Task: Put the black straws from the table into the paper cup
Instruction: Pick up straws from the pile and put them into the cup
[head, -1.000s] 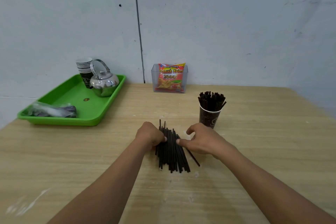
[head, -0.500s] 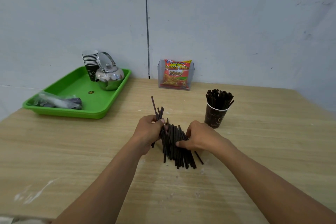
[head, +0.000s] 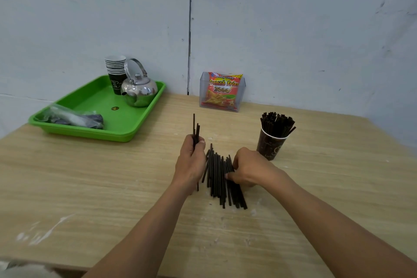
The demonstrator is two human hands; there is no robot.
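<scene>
A pile of black straws point(head: 220, 178) lies on the wooden table point(head: 90, 187) in the middle. My left hand point(head: 190, 162) is shut on a few black straws point(head: 195, 128), held nearly upright just left of the pile. My right hand point(head: 250, 168) rests on the pile's right side, fingers curled over the straws and thumb pressing on them. A dark paper cup point(head: 270, 146), packed with several black straws point(head: 276, 123), stands upright just beyond and to the right of my right hand.
A green tray point(head: 126, 131) at the back left holds a steel kettle point(head: 138, 91), a stack of paper cups point(head: 115, 67) and a plastic bag point(head: 72, 117). A clear holder with a snack packet point(head: 222, 91) stands against the wall.
My left hand has lifted a few straws off the pile and turned them upright. My right hand stays on the pile. The camera view shifted slightly.
</scene>
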